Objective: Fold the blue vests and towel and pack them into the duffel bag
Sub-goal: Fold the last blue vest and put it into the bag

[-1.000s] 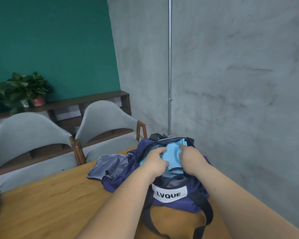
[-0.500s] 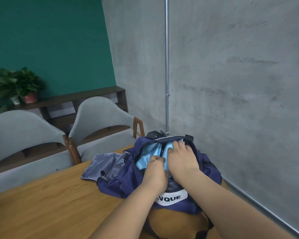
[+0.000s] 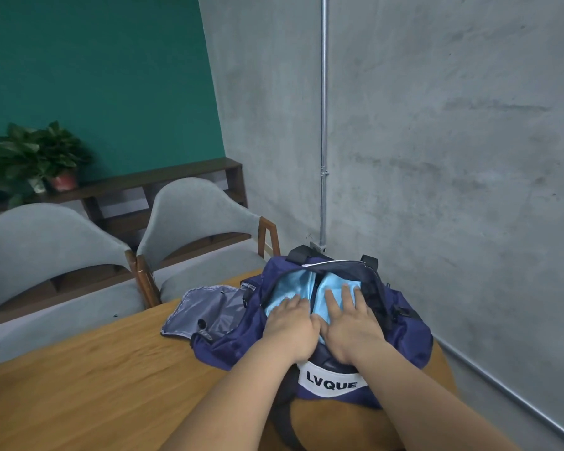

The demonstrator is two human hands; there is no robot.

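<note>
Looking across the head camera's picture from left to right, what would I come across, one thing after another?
Left grey chair → right grey chair → left hand → right hand → concrete wall.

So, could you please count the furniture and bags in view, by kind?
Grey chairs: 2
Wooden table: 1
Wooden shelf: 1
Navy duffel bag: 1
Total: 5
</note>
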